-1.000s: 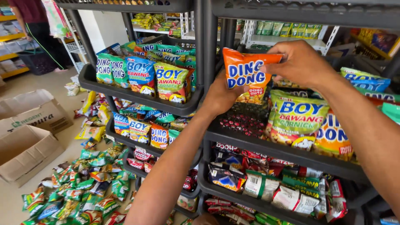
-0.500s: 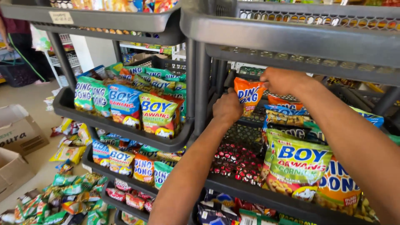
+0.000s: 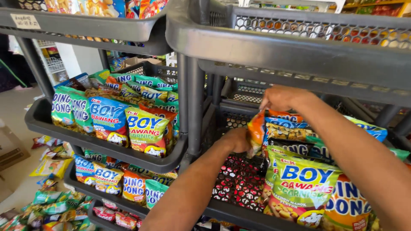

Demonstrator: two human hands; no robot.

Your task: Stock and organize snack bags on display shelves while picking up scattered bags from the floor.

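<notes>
You are sliding the orange snack packet (image 3: 257, 130) into the grey shelf tray (image 3: 239, 209) among other packets, your left hand (image 3: 236, 140) closed on its lower edge and your right hand (image 3: 280, 97) pinching its top, so seating it upright likely comes before letting go.

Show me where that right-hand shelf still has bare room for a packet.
Bare mesh lies at the back of the shelf, between the grey post and the orange packet held by the left hand and right hand. The green packets in front crowd the right side.
</notes>
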